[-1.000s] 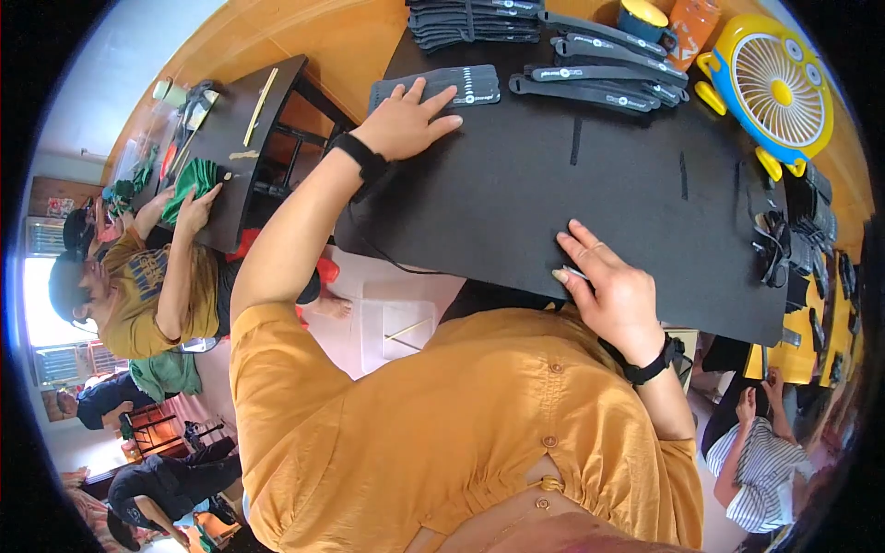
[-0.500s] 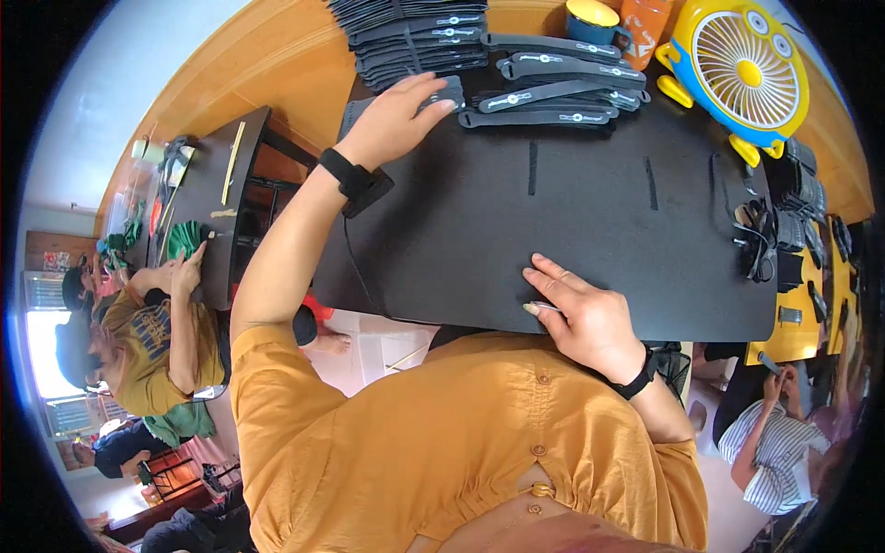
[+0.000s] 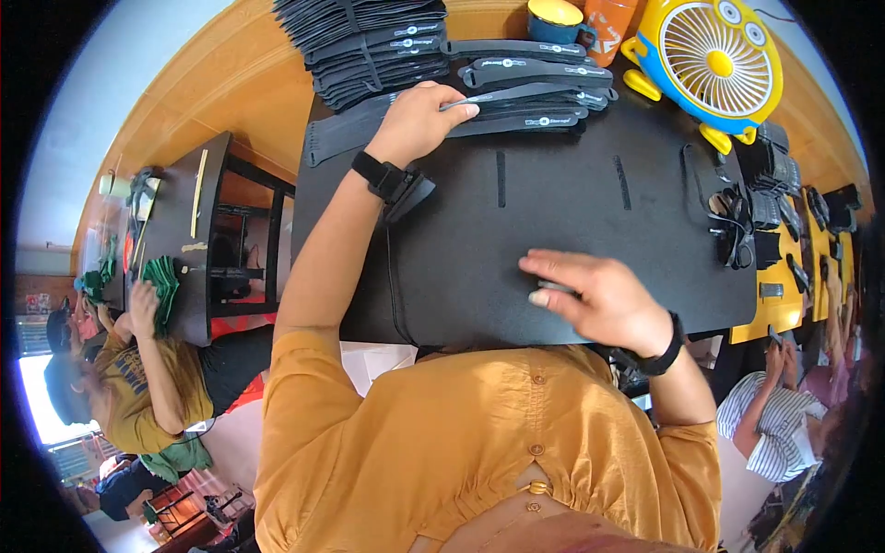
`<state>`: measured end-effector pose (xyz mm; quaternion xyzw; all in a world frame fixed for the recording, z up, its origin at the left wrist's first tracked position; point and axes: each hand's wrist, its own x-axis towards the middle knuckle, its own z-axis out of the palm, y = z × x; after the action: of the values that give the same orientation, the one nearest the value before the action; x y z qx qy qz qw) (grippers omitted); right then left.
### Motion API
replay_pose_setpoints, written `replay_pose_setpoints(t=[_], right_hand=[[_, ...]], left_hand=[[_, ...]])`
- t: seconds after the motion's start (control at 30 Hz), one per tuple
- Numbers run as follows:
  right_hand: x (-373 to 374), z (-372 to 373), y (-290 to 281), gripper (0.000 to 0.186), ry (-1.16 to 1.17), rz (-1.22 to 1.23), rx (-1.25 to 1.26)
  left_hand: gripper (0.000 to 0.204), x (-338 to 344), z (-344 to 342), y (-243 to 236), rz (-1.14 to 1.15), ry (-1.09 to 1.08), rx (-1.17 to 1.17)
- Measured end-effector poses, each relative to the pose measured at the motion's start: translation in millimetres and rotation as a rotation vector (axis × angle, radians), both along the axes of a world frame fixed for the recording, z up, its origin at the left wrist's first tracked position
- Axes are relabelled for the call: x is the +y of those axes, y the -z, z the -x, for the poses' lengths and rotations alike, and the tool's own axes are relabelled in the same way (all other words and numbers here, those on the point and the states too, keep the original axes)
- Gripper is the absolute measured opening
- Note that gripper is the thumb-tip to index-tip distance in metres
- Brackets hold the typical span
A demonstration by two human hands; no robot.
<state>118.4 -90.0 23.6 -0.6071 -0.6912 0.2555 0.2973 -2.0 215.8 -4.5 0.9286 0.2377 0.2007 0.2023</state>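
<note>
At the upper centre of the frame, the left hand pinches with closed fingers the near end of a black strap. The strap's long axis runs to the right, across the pile. The right hand lies open on the black mat, lower and well apart.

A single head-worn fisheye camera is looking steeply down from just above the wearer's chest. The worktop is filling the upper half, curving toward 12 o'clock, and it is sitting close, within arm's reach. The wearer's orange shirt is crowding the frame at 6 o'clock. Straight edges are bending near the round black rim. Another person is showing small at 8 o'clock.
</note>
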Motion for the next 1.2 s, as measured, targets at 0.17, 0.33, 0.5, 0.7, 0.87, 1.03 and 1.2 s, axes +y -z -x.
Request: replay_pose_setpoints(t=[0.17, 0.33, 0.5, 0.7, 0.87, 1.03, 1.2], right_hand=[[51.1, -24.2, -15.9, 0.034, 0.103, -0.128, -0.224], [133.5, -58.9, -6.1, 0.031, 0.275, -0.374, -0.381], [176.8, -58.7, 2.7, 0.033, 0.262, -0.417, -0.434], [197.3, -58.9, 21.2, 0.030, 0.289, -0.346, -0.418], [193.4, -58.0, 7.7, 0.025, 0.402, -0.042, 0.299], [181.7, -92.8, -6.7, 0.023, 0.265, -0.039, 0.815], [158.4, -98.6, -10.5, 0.022, 0.293, -0.112, 0.936]], left_hand=[[0.037, -4.5, -6.1, 2.9, -0.053, -0.056, 0.001], [0.037, -12.2, -13.0, 2.3, -0.194, -0.128, 0.049], [0.034, -16.3, -11.7, -1.3, -0.118, -0.150, 0.035], [0.048, -17.4, -11.1, -0.2, 0.147, -0.016, -0.333], [0.084, -15.3, -12.8, 16.6, 0.188, 0.057, -0.130], [0.058, -18.9, -18.9, 31.7, -0.293, 0.060, 0.110], [0.056, -23.5, -19.4, 32.0, -0.265, 0.021, 0.144]])
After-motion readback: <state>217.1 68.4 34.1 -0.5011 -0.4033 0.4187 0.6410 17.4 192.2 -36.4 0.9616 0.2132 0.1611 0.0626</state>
